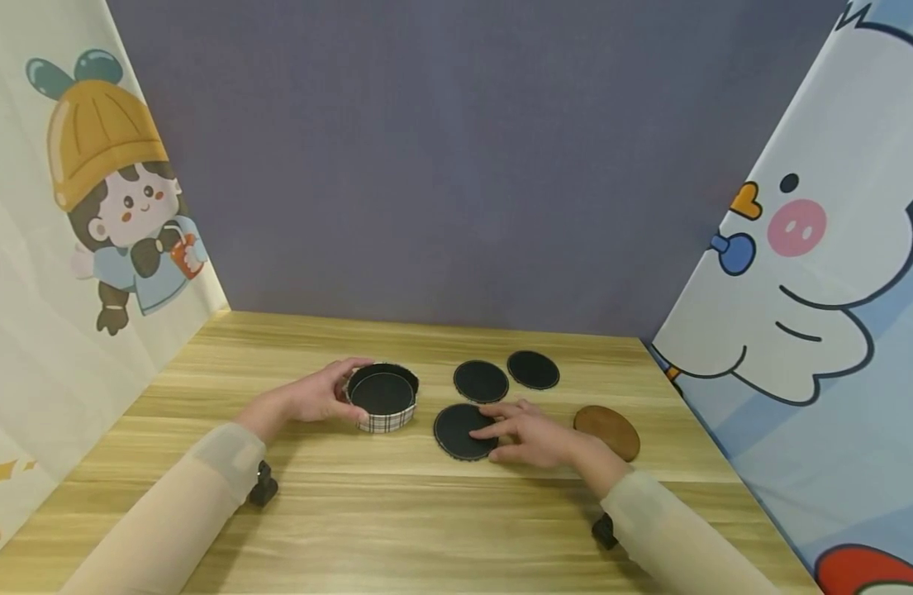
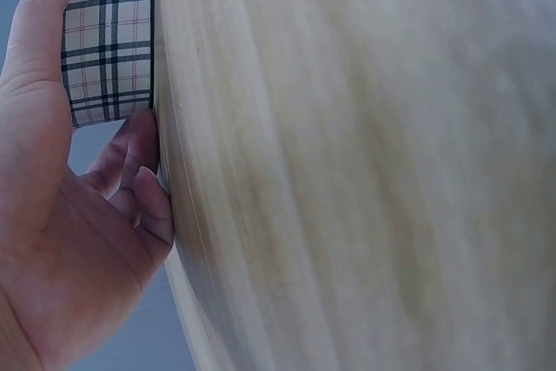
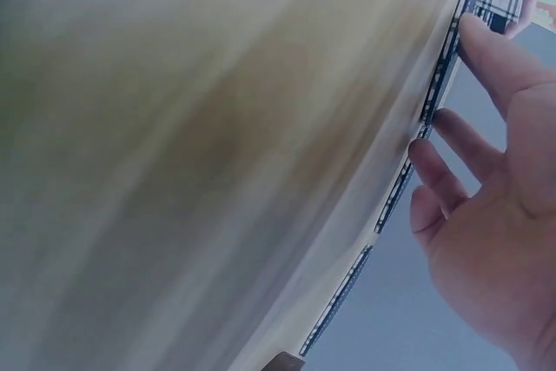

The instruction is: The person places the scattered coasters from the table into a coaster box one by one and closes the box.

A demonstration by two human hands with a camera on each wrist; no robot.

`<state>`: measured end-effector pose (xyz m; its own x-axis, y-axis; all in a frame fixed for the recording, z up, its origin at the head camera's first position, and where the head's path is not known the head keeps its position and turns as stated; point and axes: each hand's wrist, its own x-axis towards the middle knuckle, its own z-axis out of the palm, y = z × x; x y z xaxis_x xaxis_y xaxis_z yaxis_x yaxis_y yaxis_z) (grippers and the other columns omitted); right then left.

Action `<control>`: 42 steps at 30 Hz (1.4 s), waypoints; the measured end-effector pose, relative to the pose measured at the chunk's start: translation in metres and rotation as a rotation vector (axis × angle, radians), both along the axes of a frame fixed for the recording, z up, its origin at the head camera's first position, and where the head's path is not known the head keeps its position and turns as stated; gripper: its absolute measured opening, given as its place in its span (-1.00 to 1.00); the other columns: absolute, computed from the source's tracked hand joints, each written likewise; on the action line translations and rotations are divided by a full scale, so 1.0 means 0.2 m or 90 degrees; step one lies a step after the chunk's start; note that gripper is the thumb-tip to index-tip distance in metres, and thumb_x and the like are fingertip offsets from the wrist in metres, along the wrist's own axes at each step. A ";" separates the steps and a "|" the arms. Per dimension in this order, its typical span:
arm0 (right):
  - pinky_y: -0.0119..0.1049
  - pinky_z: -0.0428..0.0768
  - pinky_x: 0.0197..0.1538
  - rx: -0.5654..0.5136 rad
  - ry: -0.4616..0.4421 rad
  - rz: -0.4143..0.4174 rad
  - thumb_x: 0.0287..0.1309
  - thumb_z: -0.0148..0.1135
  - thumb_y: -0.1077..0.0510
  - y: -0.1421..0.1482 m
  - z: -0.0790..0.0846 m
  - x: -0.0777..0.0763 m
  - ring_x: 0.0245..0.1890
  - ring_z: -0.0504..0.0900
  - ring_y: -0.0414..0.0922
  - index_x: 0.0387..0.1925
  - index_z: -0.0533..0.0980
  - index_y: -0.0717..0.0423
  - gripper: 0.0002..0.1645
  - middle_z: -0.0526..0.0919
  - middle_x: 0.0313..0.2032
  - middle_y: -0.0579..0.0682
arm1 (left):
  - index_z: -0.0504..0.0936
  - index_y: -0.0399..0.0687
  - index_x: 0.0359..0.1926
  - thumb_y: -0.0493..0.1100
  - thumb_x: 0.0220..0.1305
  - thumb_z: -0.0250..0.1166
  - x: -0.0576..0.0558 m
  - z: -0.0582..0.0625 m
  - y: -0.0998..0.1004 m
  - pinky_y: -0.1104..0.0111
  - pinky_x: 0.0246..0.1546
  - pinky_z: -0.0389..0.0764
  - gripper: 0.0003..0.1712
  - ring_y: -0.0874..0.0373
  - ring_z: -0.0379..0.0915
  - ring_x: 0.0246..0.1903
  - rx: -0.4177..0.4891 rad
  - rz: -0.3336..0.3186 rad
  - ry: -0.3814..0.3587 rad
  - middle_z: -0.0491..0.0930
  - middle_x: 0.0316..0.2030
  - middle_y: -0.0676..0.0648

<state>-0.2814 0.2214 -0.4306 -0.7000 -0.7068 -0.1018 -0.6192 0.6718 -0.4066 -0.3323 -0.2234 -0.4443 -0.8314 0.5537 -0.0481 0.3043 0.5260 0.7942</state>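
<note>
My left hand (image 1: 318, 395) grips the side of a round coaster holder (image 1: 385, 422), thumb at the near side and fingers round the far side. Its outer wall is plaid and its inside black; the left wrist view shows the plaid wall (image 2: 109, 41) beside the thumb. Over the right part of a black round coaster (image 1: 459, 434) lies my right hand (image 1: 534, 438), fingers spread and fingertips on it. From the right wrist view, the thumb meets the coaster's plaid edge (image 3: 447, 49). Two more black coasters, the nearer-left one (image 1: 482, 381) and the farther-right one (image 1: 534, 369), lie behind.
A brown oval-looking disc (image 1: 607, 432) lies right of my right hand, partly behind the wrist. The wooden table (image 1: 397, 529) ends at a grey back panel (image 1: 441, 165), with printed cartoon curtains (image 1: 820, 330) on both sides.
</note>
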 end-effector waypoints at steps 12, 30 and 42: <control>0.56 0.12 0.54 -0.004 0.014 0.017 0.53 0.38 -0.13 0.04 -0.01 0.11 0.63 0.19 0.38 0.52 0.55 -0.38 -0.40 0.32 0.64 0.18 | 0.03 -0.14 0.74 -0.07 0.28 0.67 0.00 0.01 0.01 0.05 0.21 0.66 0.26 -0.10 0.68 0.10 0.005 -0.008 -0.002 0.39 0.43 -0.51; 0.47 0.29 0.47 0.016 0.012 0.032 0.51 0.33 -0.30 0.02 0.00 0.28 0.54 0.30 0.25 0.59 0.45 -0.41 -0.29 0.35 0.55 0.18 | 0.03 -0.12 0.74 -0.05 0.27 0.67 0.01 0.01 0.01 -0.02 0.26 0.65 0.27 -0.12 0.67 0.13 -0.002 0.003 0.000 0.37 0.46 -0.52; 0.17 0.44 0.33 -0.006 0.019 0.028 0.46 0.40 -0.31 -0.01 0.01 0.27 0.35 0.41 0.06 0.59 0.46 -0.27 -0.22 0.43 0.44 0.06 | 0.02 -0.13 0.74 -0.07 0.29 0.66 0.02 0.01 0.01 0.13 0.13 0.68 0.26 -0.10 0.67 0.09 0.008 -0.002 -0.003 0.33 0.44 -0.55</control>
<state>-0.2265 0.2199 -0.4290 -0.6706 -0.7381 -0.0739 -0.6605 0.6395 -0.3933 -0.3289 -0.2219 -0.4419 -0.8296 0.5565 -0.0452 0.3021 0.5155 0.8019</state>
